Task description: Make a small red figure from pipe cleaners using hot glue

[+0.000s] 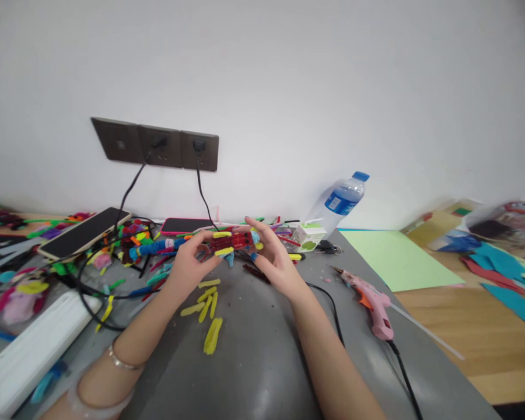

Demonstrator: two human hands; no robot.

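Between my two hands, above the grey table [262,373], is a pipe-cleaner figure [240,240], mostly dark red with yellow and light blue parts. My left hand [195,259] grips its left end with thumb and fingers. Around the right end curl the fingers of my right hand [275,259], its thumb near the light blue and yellow bits. Below them on the table lie several short yellow pipe-cleaner pieces [206,304] and a thicker folded yellow piece [213,336]. A pink hot glue gun [374,306] with a white glue stick lies to the right.
A phone [85,233], coloured pipe cleaners and a white power strip [39,350] crowd the left. Black cables run from the wall sockets [155,144]. A tilted water bottle [343,201] and small carton [308,235] stand behind; green paper [398,259] lies right.
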